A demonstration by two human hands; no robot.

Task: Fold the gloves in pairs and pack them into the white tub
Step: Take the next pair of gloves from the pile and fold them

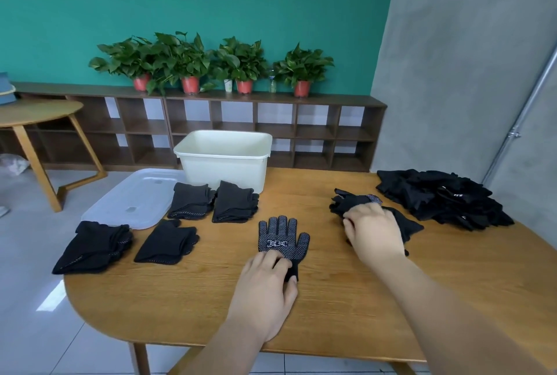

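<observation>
Left hand (265, 287) pinches the cuff of a flat glove (283, 237), its long axis pointing away toward the tub (224, 172). Right hand (373, 231) grips a second glove (346, 202) lying to the right, nearer that hand.

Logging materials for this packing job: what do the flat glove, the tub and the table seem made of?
The flat glove: black knit fabric with white grip dots, probably rubbery. The white tub: smooth plastic, judging by its moulded rim. The table: wood or veneer, visible grain, satin sheen.
</observation>
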